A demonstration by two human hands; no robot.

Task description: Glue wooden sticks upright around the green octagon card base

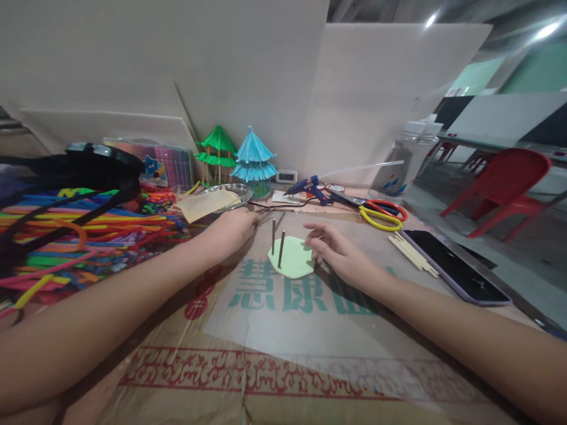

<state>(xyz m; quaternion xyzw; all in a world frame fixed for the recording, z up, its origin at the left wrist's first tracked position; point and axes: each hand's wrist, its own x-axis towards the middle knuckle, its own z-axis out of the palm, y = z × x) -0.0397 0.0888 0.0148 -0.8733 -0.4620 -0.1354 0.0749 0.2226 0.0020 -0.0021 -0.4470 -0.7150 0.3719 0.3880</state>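
Observation:
A pale green foam piece (296, 257), cut with several straight edges, lies flat on a clear sheet, and three thin brown sticks (282, 250) stand upright on its left side. My right hand (332, 248) is at the piece's right edge, fingers loosely bent and apart, holding nothing I can see. Beyond the piece, to its left, my left hand (234, 233) reaches down beside loose brown sticks (277, 208). Its fingers look drawn together, and whatever is between them is hidden.
A blue glue gun (312, 190), scissors (376, 212), pale sticks (413, 255) and a phone (456, 265) lie back and right. Behind stand green (218, 144) and blue (252, 162) paper-roofed pavilions, near a metal plate (243, 190). Coloured pipe cleaners (88, 230) heap at left.

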